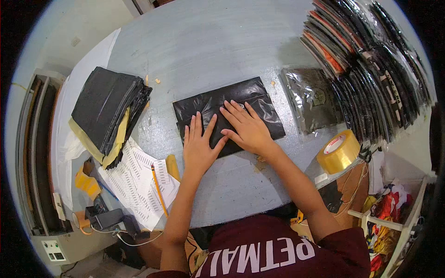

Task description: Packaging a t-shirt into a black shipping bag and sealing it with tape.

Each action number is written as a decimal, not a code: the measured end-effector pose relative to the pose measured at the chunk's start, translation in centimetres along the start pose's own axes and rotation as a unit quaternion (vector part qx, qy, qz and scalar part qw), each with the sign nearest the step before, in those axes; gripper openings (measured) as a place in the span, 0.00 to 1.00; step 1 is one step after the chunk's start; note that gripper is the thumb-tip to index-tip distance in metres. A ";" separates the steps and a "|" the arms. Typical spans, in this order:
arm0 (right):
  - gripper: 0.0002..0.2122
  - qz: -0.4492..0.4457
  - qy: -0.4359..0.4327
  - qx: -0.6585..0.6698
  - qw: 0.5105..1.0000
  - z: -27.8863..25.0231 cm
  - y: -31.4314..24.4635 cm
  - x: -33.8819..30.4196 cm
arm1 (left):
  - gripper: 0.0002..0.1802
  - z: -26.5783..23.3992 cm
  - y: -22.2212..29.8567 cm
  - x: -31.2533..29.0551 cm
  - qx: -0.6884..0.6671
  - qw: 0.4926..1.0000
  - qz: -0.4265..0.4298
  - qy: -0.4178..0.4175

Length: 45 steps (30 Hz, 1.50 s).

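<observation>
head view: left hand [198, 147] and right hand [245, 128], fingers spread flat, pressing black bag [227, 113] mid-frame; glossy film may slide on worktop [204, 51], skewing fold.

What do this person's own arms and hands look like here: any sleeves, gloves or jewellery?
Both forearms are bare; the left hand and right hand wear no gloves, and no rings or watch show. A dark maroon short-sleeved shirt with white lettering covers the shoulders, its sleeves ending at the upper arms.

Bright, sharp centre; dark fisheye rim
</observation>
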State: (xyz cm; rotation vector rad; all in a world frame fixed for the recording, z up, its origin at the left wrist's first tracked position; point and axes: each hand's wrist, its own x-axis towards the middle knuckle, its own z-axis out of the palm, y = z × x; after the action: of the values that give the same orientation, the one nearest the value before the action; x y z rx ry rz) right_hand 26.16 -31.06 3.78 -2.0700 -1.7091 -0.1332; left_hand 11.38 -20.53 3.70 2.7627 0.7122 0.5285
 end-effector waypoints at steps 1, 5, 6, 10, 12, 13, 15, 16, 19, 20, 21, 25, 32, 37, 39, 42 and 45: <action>0.27 -0.003 0.001 -0.007 1.000 0.0 -0.1 0.0 | 0.35 -0.1 -0.1 -0.1 0.005 1.000 -0.006 -0.001; 0.28 -0.007 0.018 -0.006 1.000 0.2 -0.1 0.1 | 0.34 -0.4 -0.5 -0.5 0.012 1.000 -0.017 0.003; 0.28 -0.007 0.017 -0.008 1.000 0.2 -0.1 0.1 | 0.34 -0.4 -0.5 -0.6 0.017 0.999 -0.028 0.000; 0.28 -0.001 0.016 0.000 1.000 0.2 0.0 0.1 | 0.32 -0.7 -0.9 -0.9 0.017 0.997 -0.069 -0.013; 0.27 -0.002 0.018 -0.003 1.000 0.3 0.1 0.0 | 0.32 -0.9 -1.2 -1.0 0.018 0.997 -0.076 -0.021; 0.27 -0.002 0.019 -0.005 1.000 0.4 0.1 0.1 | 0.31 -1.0 -1.3 -1.0 0.018 0.996 -0.084 -0.030; 0.27 -0.002 0.018 -0.004 1.000 0.4 0.1 0.1 | 0.30 -1.1 -1.4 -1.1 0.026 0.995 -0.091 -0.035; 0.27 -0.001 0.017 -0.004 1.000 0.4 0.0 0.1 | 0.30 -1.2 -1.5 -1.2 0.034 0.994 -0.099 -0.041; 0.27 0.000 0.016 -0.006 1.000 0.4 0.1 0.0 | 0.30 -2.3 -1.1 -1.0 0.070 0.984 -0.130 -0.096; 0.27 -0.001 0.017 -0.007 1.000 0.3 0.2 0.0 | 0.30 -2.2 -1.2 -1.0 0.070 0.985 -0.130 -0.094; 0.27 0.001 0.015 -0.002 1.000 0.3 0.0 0.0 | 0.31 -2.3 -1.5 -1.1 0.068 0.983 -0.140 -0.096; 0.27 0.005 0.011 -0.006 1.000 0.3 -0.1 0.0 | 0.32 -1.7 -2.3 -1.5 0.082 0.982 -0.148 -0.079; 0.26 0.024 0.027 0.003 0.999 -0.1 0.6 -0.3 | 0.34 -1.8 -2.1 -1.5 0.080 0.981 -0.156 -0.082; 0.28 0.095 0.020 0.019 0.995 -0.7 3.3 -1.5 | 0.35 -1.4 -2.3 -1.5 0.069 0.985 -0.148 -0.057; 0.28 0.109 0.008 0.022 0.994 -1.1 4.0 -1.8 | 0.35 -1.4 -2.3 -1.6 0.065 0.985 -0.148 -0.055; 0.28 0.170 -0.024 0.012 0.985 -1.6 4.9 -2.3 | 0.35 -1.6 -2.2 -1.5 0.069 0.984 -0.152 -0.065; 0.29 0.198 -0.035 -0.017 0.979 -1.7 5.7 -2.7 | 0.34 -1.6 -2.1 -1.5 0.078 0.982 -0.156 -0.073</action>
State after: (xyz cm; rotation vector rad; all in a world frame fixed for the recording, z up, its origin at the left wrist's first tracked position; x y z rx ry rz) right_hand 31.27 -34.95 2.77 -2.4180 -1.3047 0.0369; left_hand 8.62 -19.25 4.06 2.7139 1.1650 0.2109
